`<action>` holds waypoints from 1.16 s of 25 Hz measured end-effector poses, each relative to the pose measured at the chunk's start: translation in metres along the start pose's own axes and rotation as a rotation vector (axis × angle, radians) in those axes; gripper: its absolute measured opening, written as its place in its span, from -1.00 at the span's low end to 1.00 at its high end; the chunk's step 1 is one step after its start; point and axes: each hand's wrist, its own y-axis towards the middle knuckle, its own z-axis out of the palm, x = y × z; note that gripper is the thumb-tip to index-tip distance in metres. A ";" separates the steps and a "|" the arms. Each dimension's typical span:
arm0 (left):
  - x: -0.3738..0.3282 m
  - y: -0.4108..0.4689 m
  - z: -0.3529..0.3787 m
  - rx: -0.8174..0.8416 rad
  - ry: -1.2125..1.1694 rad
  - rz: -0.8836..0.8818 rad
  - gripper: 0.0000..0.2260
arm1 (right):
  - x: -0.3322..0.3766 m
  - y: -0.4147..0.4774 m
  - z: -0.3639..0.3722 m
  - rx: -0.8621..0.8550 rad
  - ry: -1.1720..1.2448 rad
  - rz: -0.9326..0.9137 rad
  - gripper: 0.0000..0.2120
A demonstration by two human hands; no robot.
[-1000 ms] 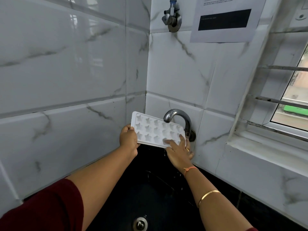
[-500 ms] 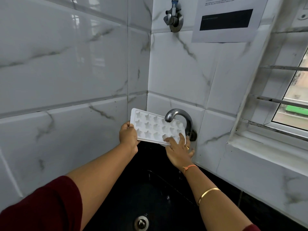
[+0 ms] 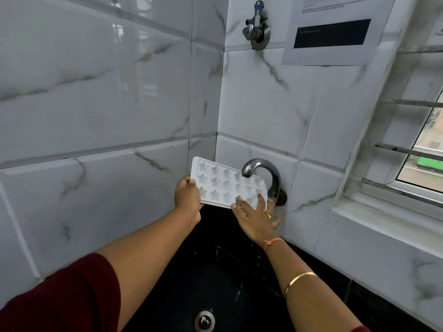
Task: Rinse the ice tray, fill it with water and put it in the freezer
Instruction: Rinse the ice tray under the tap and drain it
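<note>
A white ice tray [image 3: 215, 183] with star-shaped wells is held tilted under the curved metal tap [image 3: 261, 168]. Water runs from the spout onto the tray's right part. My left hand [image 3: 188, 196] grips the tray's left short edge. My right hand [image 3: 255, 216] lies with spread fingers on the tray's near right corner, fingertips over the wells, wet. Drops fall from the tray into the black sink [image 3: 215, 279] below.
The sink drain [image 3: 204, 319] is at the bottom centre. A second valve [image 3: 257, 32] sits high on the tiled wall, beside a taped paper notice [image 3: 330, 32]. A barred window [image 3: 412, 149] and its white sill are on the right. A black counter runs below the sill.
The tray has stayed under the tap. My right hand's fingers have spread and slid further over the tray's right wells. Water now visibly runs and drips.
</note>
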 end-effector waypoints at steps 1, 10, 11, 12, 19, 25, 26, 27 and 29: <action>0.000 0.001 -0.002 -0.004 0.005 0.002 -0.83 | -0.001 0.000 0.000 -0.021 0.033 -0.003 -0.64; -0.004 0.006 -0.022 -0.052 -0.004 -0.004 -0.80 | -0.007 0.006 0.005 -0.047 -0.012 0.086 -0.57; -0.004 0.007 -0.023 -0.052 -0.010 0.000 -0.81 | -0.005 0.006 0.005 -0.036 -0.019 0.074 -0.56; -0.005 0.007 -0.024 -0.052 -0.014 0.005 -0.82 | -0.003 0.006 0.006 -0.038 -0.017 0.071 -0.56; -0.009 0.006 -0.026 -0.043 -0.027 0.015 -0.81 | -0.002 0.004 0.007 -0.046 -0.049 0.056 -0.54; -0.007 0.004 -0.026 -0.030 -0.008 0.007 -0.84 | 0.002 0.004 0.006 -0.040 -0.055 0.052 -0.53; -0.007 0.004 -0.025 -0.031 -0.004 0.010 -0.84 | 0.002 0.005 0.004 -0.029 -0.060 0.051 -0.53; -0.008 0.004 -0.025 -0.033 -0.002 0.015 -0.83 | 0.002 0.005 0.003 -0.029 -0.061 0.053 -0.54; -0.008 0.003 -0.025 -0.029 -0.012 0.016 -0.83 | 0.000 0.006 0.003 -0.048 -0.056 0.062 -0.55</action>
